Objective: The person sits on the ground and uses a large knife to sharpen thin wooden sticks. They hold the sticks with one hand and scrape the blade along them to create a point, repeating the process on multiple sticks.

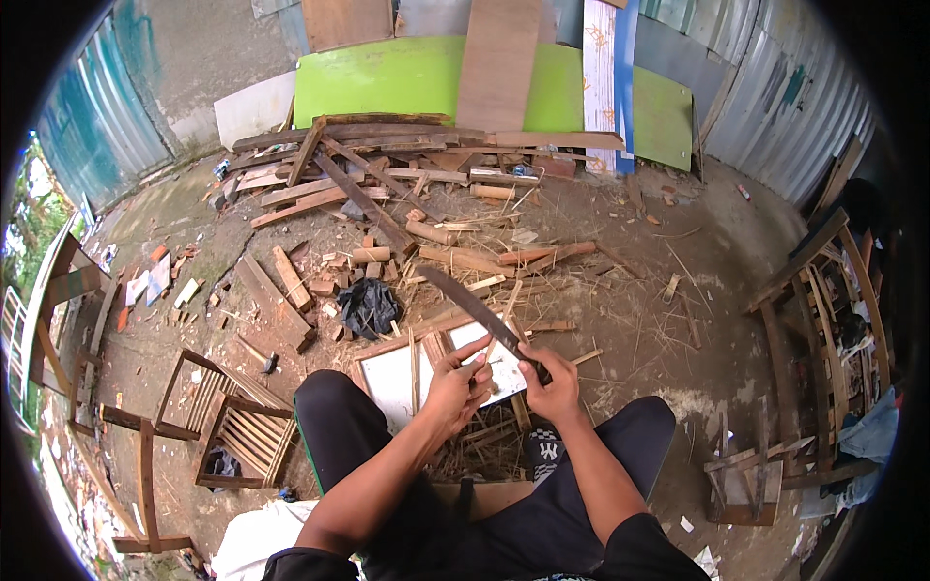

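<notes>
We're probably at the trimming bit here, right hand (pixel 552 387) gripping a long dark curved metal blade (pixel 470 302), left hand (pixel 455 389) just beside it seemingly pinching a thin pale wooden strip (pixel 512 298), so next likely calls for light, careful strokes.

Forearms (pixel 373 489) converge upward, the left grip (pixel 458 389) partly curled, the right grip (pixel 552 387) closed just beside it.

The machete (pixel 475 307) is dark brown, the panel (pixel 378 82) lime green.
</notes>
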Demonstrator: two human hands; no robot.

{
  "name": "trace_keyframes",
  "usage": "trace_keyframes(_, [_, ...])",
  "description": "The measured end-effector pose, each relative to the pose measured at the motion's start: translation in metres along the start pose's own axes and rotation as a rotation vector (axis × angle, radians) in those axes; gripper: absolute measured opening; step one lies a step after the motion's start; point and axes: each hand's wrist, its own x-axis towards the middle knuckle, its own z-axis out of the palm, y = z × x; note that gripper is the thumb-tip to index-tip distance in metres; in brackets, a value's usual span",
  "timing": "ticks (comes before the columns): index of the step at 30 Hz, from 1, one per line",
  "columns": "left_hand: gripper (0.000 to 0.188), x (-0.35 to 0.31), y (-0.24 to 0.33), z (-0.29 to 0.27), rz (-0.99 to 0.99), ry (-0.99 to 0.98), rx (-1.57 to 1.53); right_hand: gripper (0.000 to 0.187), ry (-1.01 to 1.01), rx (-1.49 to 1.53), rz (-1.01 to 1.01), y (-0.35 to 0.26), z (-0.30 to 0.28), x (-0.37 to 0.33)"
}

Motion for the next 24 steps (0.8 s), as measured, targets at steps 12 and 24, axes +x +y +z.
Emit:
trace_keyframes(12, [0.04, -0.004, -0.01, 0.0, -0.016, -0.029, 0.044, 0.02, 0.099, 0.027, 0.108, 0.012, -0.004, 0.007])
trace_keyframes(24, [0.04, -0.02, 0.0, 0.008, -0.011, -0.144, 0.146, 0.028, 0.3, 0.073, 0.42, 0.05, -0.03, 0.029])
